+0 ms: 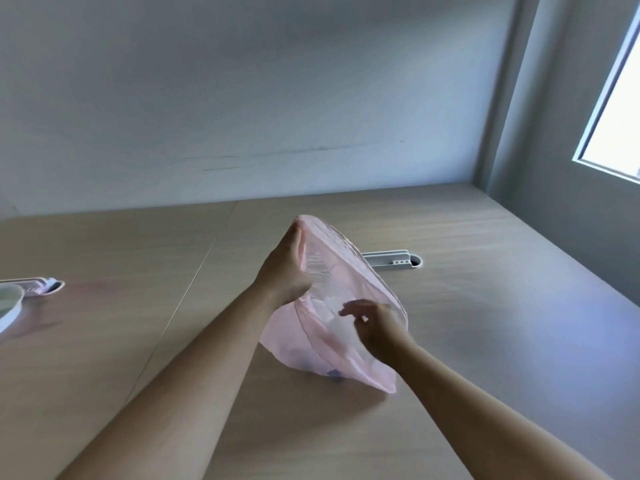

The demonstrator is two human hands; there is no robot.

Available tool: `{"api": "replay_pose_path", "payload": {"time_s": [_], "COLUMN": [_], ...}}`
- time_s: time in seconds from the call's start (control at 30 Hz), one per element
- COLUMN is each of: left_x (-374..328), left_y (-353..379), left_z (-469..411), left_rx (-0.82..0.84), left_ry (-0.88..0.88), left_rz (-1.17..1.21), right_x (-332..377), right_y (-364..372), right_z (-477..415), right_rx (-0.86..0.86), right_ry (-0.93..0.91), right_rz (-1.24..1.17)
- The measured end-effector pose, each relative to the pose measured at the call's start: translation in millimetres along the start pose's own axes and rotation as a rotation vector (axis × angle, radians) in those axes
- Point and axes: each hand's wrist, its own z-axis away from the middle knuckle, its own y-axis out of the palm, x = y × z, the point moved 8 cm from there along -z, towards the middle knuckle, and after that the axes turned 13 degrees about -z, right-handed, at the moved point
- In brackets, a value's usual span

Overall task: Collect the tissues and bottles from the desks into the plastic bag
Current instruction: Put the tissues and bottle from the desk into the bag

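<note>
- Here the wooden surface (450, 341) carries the pink plastic bag (346, 358), its bottom resting there.
- The left hand (287, 268) lifts the bag's rim, fingers clamped on it.
- The right hand (375, 327) reaches at the bag's mouth, fingers loosely apart, above pale tissues (327, 308) inside.

The plastic bag (346, 341) is thin, translucent pink film, crinkled and faintly glossy. The table (485, 306) looks like matt, pale wood-grain laminate; at two o'clock its cable grommet (394, 259) is smooth grey plastic.
</note>
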Motion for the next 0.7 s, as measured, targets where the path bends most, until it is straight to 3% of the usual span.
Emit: {"api": "replay_pose_path", "payload": {"time_s": [0.1,0.13,0.23,0.33,0.4,0.5,0.53,0.7], "left_x": [13,17,28,35,41,51,53,51], "left_y": [-2,-3,-7,-15,-20,-23,-23,-28], "left_z": [5,6,11,16,21,27,29,40], "left_rx": [-0.026,-0.041,-0.097,-0.134,-0.136,-0.121,-0.125,-0.149], "left_ry": [-0.052,-0.063,-0.073,-0.063,-0.072,-0.117,-0.134,-0.192], "left_rz": [0.033,0.055,0.118,0.194,0.244,0.318,0.334,0.265], "right_x": [-5,-22,-96,-130,-137,-141,-141,-117], "right_y": [-48,-52,-23,9,23,53,58,28], "right_z": [27,37,61,71,69,69,69,52], "right_rx": [-0.429,-0.481,-0.332,-0.209,-0.117,0.171,0.174,-0.282], "right_ry": [-0.046,0.069,0.587,0.773,0.794,0.759,0.726,0.650], "right_rz": [0.015,0.009,-0.037,-0.153,-0.207,-0.028,-0.016,-0.407]}}
